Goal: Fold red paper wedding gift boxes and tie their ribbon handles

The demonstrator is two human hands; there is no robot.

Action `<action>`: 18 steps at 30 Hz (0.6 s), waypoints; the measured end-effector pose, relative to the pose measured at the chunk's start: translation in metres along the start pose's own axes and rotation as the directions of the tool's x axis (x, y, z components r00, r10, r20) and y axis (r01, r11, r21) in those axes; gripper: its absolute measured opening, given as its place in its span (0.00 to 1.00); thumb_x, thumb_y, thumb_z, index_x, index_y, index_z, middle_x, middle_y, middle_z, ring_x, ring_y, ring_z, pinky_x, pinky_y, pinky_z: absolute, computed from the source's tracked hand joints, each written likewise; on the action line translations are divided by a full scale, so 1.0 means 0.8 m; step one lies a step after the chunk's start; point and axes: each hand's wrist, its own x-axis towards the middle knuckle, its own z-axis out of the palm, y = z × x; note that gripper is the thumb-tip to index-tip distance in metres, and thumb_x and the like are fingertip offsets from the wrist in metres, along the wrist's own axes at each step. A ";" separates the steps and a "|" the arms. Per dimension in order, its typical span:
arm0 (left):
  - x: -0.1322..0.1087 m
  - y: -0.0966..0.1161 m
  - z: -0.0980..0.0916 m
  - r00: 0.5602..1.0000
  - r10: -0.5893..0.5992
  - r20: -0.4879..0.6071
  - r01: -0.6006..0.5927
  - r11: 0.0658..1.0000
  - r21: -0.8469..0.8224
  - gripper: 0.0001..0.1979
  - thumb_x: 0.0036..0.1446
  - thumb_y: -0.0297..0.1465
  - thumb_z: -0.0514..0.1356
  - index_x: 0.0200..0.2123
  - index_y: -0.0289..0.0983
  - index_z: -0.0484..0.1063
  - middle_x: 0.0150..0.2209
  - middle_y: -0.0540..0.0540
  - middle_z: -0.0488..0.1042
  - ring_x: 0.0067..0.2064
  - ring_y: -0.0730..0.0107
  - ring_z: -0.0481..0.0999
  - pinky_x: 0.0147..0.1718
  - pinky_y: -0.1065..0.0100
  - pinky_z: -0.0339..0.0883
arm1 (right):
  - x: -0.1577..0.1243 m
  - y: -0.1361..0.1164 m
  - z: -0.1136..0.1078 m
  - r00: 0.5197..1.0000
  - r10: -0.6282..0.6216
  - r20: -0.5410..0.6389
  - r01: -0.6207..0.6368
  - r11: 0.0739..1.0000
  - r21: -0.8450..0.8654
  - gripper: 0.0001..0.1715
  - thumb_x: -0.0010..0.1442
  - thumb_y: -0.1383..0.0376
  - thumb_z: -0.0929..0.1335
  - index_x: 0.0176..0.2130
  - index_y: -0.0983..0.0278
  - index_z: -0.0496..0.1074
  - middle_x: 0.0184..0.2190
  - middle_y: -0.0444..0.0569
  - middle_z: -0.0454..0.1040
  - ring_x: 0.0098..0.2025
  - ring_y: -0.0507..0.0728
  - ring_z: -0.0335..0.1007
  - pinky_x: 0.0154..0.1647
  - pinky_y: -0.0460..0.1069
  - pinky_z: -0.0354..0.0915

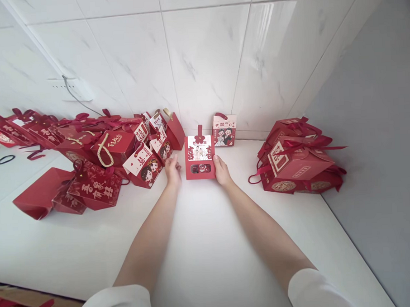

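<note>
In the head view a red wedding candy box (200, 159) stands upright in the middle, with a white printed panel, a small window and a ribbon handle on top. My right hand (222, 169) grips its right side, thumb on the front edge and the other fingers hidden behind. My left hand (173, 170) is just left of the box, apart from it, with loosely bent fingers and nothing visible in them. Close by my left hand is a box with cartoon faces (144, 166). A cream and red couple box (224, 131) stands behind, against the wall.
Many red gift boxes (116, 146) crowd the left side of the white table (209, 244). More are stacked at the right (295, 161) beside a grey panel (371, 155). A tiled wall (204, 58) bounds the back. A dark ring (6, 159) lies far left.
</note>
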 end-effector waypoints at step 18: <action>-0.020 0.010 0.001 0.996 -0.031 0.088 0.004 0.957 0.290 0.16 0.52 0.33 0.60 0.22 0.40 0.54 0.17 0.55 0.55 0.18 0.76 0.58 0.18 0.72 0.56 | -0.008 -0.010 0.002 0.997 -0.043 -0.069 0.039 0.997 -0.062 0.32 0.64 0.40 0.57 0.44 0.61 0.72 0.43 0.50 0.78 0.45 0.62 0.72 0.47 0.54 0.65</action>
